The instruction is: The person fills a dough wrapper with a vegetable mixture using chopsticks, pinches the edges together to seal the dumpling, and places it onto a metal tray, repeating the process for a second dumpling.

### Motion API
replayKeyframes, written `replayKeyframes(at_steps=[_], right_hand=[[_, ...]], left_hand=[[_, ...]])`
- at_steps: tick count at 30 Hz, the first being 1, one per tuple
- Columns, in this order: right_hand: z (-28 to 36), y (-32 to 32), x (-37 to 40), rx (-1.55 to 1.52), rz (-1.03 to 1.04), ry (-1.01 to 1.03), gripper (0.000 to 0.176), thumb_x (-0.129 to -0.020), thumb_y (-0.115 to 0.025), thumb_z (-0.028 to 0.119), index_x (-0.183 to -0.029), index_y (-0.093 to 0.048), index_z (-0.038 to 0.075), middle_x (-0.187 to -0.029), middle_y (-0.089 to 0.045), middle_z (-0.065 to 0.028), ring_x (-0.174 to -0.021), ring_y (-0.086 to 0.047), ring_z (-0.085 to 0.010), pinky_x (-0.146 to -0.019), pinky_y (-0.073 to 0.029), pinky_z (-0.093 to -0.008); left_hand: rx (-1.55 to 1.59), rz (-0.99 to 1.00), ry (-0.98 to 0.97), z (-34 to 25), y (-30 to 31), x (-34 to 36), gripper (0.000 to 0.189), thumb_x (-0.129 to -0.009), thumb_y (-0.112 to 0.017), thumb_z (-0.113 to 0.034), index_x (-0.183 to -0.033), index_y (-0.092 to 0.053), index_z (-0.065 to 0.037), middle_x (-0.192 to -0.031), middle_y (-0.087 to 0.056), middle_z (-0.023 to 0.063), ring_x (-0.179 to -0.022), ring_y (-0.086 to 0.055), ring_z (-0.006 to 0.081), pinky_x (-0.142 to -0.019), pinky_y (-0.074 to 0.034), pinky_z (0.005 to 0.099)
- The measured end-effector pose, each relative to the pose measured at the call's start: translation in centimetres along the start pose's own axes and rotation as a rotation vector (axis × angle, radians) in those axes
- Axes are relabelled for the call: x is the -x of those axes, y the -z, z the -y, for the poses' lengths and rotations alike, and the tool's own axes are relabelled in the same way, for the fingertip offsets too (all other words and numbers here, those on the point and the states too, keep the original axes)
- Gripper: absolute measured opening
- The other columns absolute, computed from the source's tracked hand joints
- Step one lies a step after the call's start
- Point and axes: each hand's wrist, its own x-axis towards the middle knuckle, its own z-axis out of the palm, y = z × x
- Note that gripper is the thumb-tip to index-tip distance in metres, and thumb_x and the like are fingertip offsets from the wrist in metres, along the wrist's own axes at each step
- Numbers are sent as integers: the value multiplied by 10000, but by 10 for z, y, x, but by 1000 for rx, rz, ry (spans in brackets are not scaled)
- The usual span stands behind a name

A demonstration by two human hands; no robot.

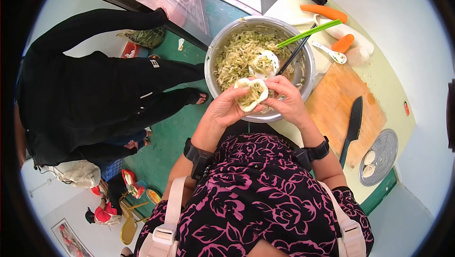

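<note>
My left hand [223,107] cups a white dough wrapper [251,94] with shredded pale-green filling in its hollow. On the other side, my right hand [289,99] pinches the wrapper's edge between thumb and fingers. Both hands are over the near rim of a large metal bowl [212,48], which holds a heap of the same shredded filling [241,48]. A white spoon or small dish [265,63] lies in the filling, partly covered by shreds. A green stick [308,34] and a black one [297,48] lean on the bowl's right side.
To the right, a wooden cutting board [341,86] carries a dark knife [353,122]. A round metal steamer plate [385,148] holds two dumplings [369,163]. Carrots [324,12], a white radish [348,34] and a white spoon [330,52] lie behind. A person in black [95,86] stands left.
</note>
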Motion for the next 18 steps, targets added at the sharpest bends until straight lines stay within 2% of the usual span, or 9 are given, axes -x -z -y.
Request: replayKeyframes(at_steps=[4,7,13,18], right_hand=[[-2,0,0,50,12,40,341,-671,-647,79,-1000,-574,27,-881,-530,-62,-852,-496,-187,-743,-396,-278],[-3,-1,1,73,7,41,324,-665,-654,84,-974,-582,18,-864,-539,-70,-840,-502,-199,-736,-401,-282],[-6,-8,1,105,-64,96,257,-663,-654,80,-908,-606,17,-799,-557,-69,-770,-520,-203,-692,-417,-285],[-8,-7,0,235,-107,158,206,-650,-659,67,-847,-617,20,-745,-560,-63,-719,-524,-197,-642,-422,-280]], left_hand=[[-157,-80,-40,0,-6,-1,301,-776,-529,-39,-1069,-461,-55,-996,-541,87,-877,-566,209,-644,-531,337],[-238,-152,-55,1,-4,-3,274,-756,-543,-19,-1019,-483,-66,-941,-559,74,-822,-580,182,-600,-536,288],[-301,-211,-95,5,2,-8,224,-742,-545,3,-953,-512,-63,-868,-558,53,-743,-575,153,-566,-527,272],[-293,-248,-86,5,4,-11,267,-720,-566,28,-966,-492,-46,-894,-549,74,-777,-568,172,-588,-527,302]])
